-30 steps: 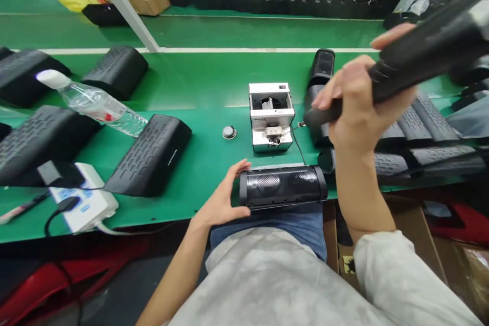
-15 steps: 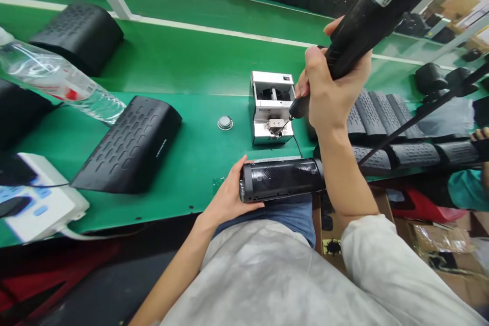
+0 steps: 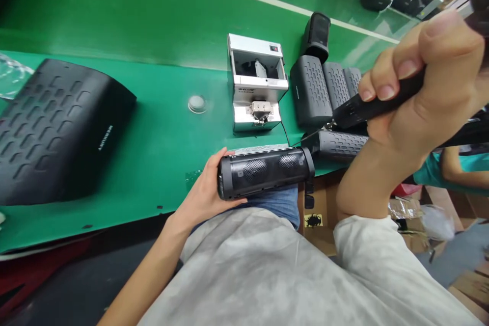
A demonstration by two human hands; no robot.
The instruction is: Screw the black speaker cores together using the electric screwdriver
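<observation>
My left hand (image 3: 204,183) grips a black cylindrical speaker (image 3: 265,172) with perforated mesh panels, resting it at the bench's front edge near my lap. My right hand (image 3: 416,76) is shut around a black electric screwdriver (image 3: 378,102), raised to the right of the speaker, and its tip is hidden or too small to make out. Behind the speaker stands a silver screw feeder (image 3: 255,81), open at the top. A small round metal part (image 3: 196,104) lies to the feeder's left.
Several grey ribbed speaker bodies (image 3: 321,91) lie beyond my right hand, with an upright black speaker (image 3: 317,35) behind them. A large black ribbed speaker (image 3: 57,130) lies on the green bench (image 3: 153,15) at left. A teal-sleeved co-worker's arm (image 3: 451,173) shows at right.
The view has swung and tilted, shifting the bench leftward. My right hand has come closer with the screwdriver, now lower and more level. The left hand still holds the speaker.
</observation>
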